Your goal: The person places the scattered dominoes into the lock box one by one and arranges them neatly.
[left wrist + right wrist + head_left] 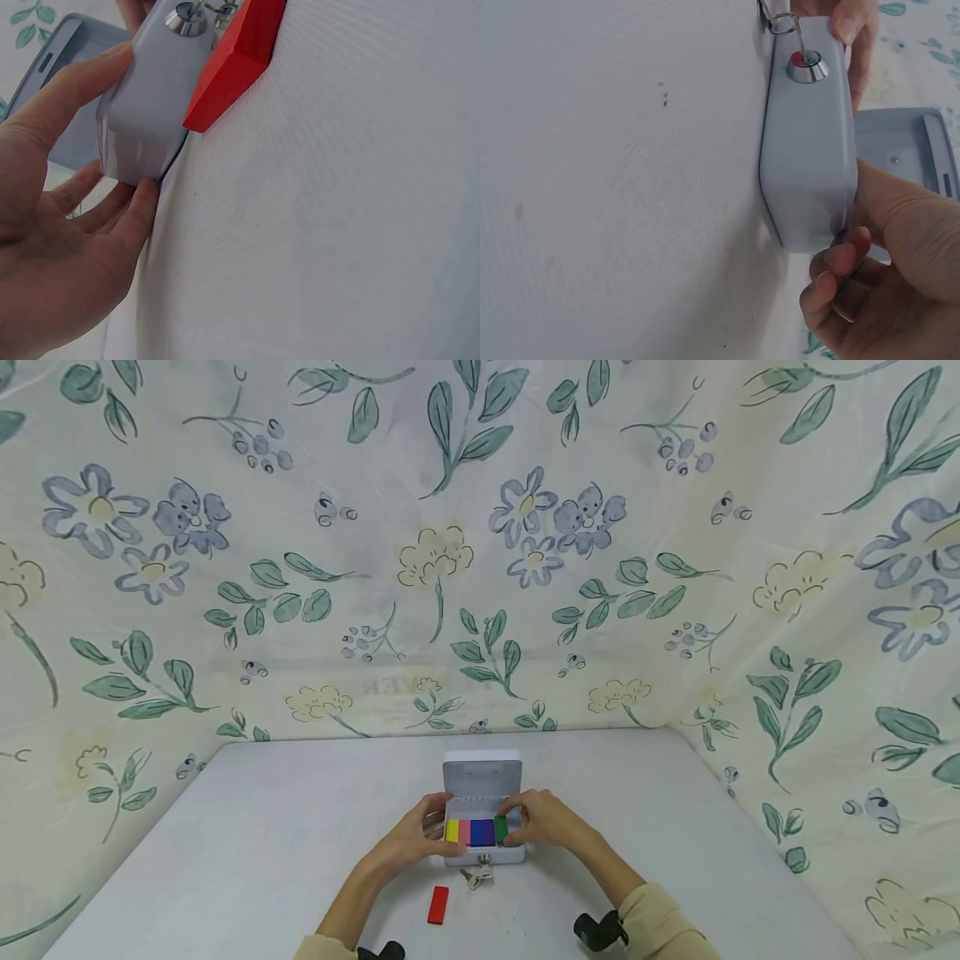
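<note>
A small light-grey cash box (506,856) stands on the table with its lid (482,777) raised. Inside, a yellow block (452,830), a pink block (465,832), blue blocks (482,832) and a green block (501,829) lie side by side. My left hand (416,832) holds the box's left end, thumb at the front rim and fingers along the side in the left wrist view. My right hand (551,820) reaches over the right end and pinches the green block between thumb and index finger. Its other fingers (821,292) curl outside the box.
A red block (438,905) lies on the white table (300,802) in front of the box. Keys (476,877) on a ring hang from the lock (808,67) on the box's front. Floral cloth (420,652) rises behind the table and at both sides.
</note>
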The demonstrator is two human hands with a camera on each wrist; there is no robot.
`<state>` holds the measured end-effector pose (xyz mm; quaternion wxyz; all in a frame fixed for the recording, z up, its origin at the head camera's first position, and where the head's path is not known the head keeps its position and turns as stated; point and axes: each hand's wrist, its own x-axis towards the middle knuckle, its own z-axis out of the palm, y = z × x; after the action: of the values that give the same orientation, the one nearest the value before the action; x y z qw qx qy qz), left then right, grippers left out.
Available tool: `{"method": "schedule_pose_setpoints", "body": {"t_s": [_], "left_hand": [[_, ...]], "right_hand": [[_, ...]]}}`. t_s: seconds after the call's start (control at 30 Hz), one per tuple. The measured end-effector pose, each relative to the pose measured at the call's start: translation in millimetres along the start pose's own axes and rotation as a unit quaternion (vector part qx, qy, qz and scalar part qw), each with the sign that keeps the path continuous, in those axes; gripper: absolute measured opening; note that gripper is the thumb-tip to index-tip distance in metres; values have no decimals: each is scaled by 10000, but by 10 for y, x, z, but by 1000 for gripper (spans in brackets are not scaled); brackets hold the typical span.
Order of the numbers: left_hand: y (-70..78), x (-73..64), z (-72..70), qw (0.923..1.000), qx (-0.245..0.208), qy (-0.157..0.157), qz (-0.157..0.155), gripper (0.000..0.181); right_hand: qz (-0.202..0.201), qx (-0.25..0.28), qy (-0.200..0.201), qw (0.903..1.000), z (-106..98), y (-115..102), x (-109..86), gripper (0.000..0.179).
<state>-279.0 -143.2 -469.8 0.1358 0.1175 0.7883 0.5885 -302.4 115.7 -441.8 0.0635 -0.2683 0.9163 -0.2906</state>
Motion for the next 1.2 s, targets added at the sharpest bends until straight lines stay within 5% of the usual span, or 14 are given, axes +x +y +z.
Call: {"method": "schedule_pose_setpoints", "body": {"t_s": [1.2], "left_hand": [[7,-9,19,9999,77,81,-34,94]], "right_hand": [[359,-179,50,9992,57,-24,23,36]]}}
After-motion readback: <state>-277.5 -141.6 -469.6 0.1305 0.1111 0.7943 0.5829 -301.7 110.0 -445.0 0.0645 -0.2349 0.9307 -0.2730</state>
